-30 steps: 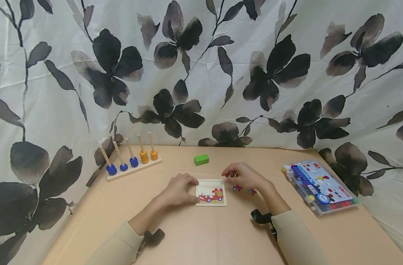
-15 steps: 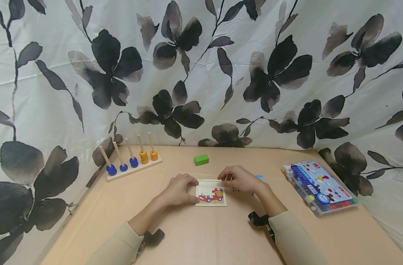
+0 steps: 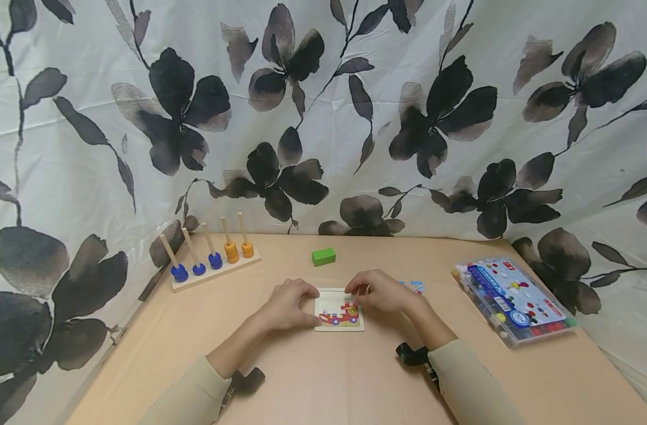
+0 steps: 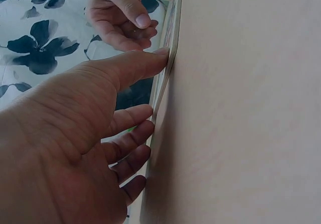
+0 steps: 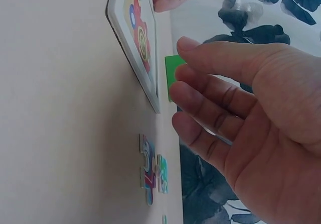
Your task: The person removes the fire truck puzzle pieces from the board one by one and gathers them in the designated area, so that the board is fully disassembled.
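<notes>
The square-cornered tray was set on the surface midway between both hands, its slightly longer axis laid from left to right. By the right hand its far right corner was overhung: the fingers were held above that corner, apart from it, so that the bare far strip of the tray was found to the left of them and the red vehicle picture to the left and nearer the person. The right fingers were loosely bent, with a gap left below the thumb, and nothing was seen pinched there. The tray's left edge was touched by the thumb and forefinger of the left hand, which were spread along it.

Loose puzzle pieces were scattered to the right of the tray, nearer the right hand and partly hidden by it from the head view. A green block was placed beyond the tray.

On the plastic box at the right, a printed label with a blue band was carried, but its lettering was too small to be read. No brand could be made out.
</notes>
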